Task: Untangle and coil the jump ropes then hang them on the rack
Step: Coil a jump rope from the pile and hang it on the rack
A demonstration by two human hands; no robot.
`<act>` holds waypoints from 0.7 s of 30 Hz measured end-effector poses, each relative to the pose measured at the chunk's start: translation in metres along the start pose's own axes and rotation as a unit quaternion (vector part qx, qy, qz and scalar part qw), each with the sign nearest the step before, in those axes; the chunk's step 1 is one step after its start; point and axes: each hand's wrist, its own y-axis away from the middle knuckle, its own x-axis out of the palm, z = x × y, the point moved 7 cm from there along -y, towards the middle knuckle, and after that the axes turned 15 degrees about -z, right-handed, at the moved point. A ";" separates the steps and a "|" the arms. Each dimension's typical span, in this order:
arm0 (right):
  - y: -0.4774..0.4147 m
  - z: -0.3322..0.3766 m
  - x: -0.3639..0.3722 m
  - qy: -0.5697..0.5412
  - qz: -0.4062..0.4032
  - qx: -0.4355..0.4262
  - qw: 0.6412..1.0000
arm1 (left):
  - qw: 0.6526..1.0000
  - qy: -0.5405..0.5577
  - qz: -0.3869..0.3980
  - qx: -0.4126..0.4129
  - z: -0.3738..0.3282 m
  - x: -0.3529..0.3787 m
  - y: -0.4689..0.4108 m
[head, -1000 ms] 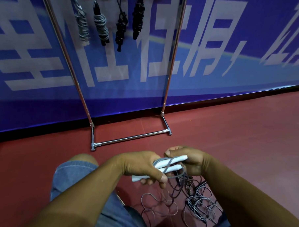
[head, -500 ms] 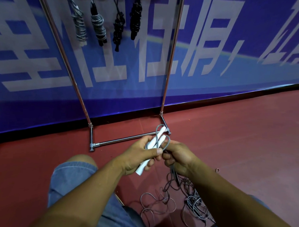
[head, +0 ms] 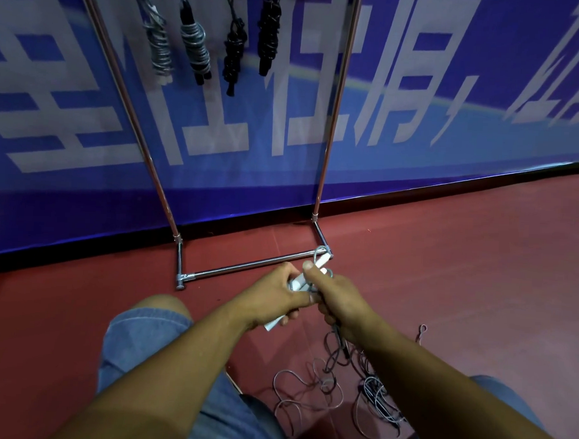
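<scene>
Your left hand (head: 271, 295) is wrapped tight around the pair of white handles (head: 317, 265). They point up toward the rack's (head: 246, 267) right foot, low end back at you. Your right hand (head: 339, 301) sits touching it, pinching the grey cord (head: 336, 339). The slack drops from that hand into the tangle (head: 311, 383) on the floor, so I'd wind with the right, across the handles.

Bare forearms, blue denim shorts (head: 143, 339)
</scene>
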 end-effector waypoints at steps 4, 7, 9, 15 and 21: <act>-0.003 0.008 -0.004 -0.056 -0.056 -0.034 0.996 | 1.000 0.007 0.003 0.003 -0.007 0.004 0.001; -0.002 0.013 -0.003 -0.089 -0.048 -0.032 0.994 | 0.999 0.040 0.006 -0.008 -0.009 0.006 0.004; -0.002 0.014 -0.003 -0.098 -0.053 -0.025 0.994 | 0.999 0.049 0.008 -0.021 -0.007 0.006 0.005; -0.007 0.013 -0.018 -0.081 -0.101 -0.033 0.991 | 0.995 0.057 0.051 -0.071 0.009 0.010 0.017; -0.010 0.013 -0.022 -0.105 -0.147 -0.026 0.983 | 0.997 0.076 -0.025 -0.004 0.007 0.011 0.007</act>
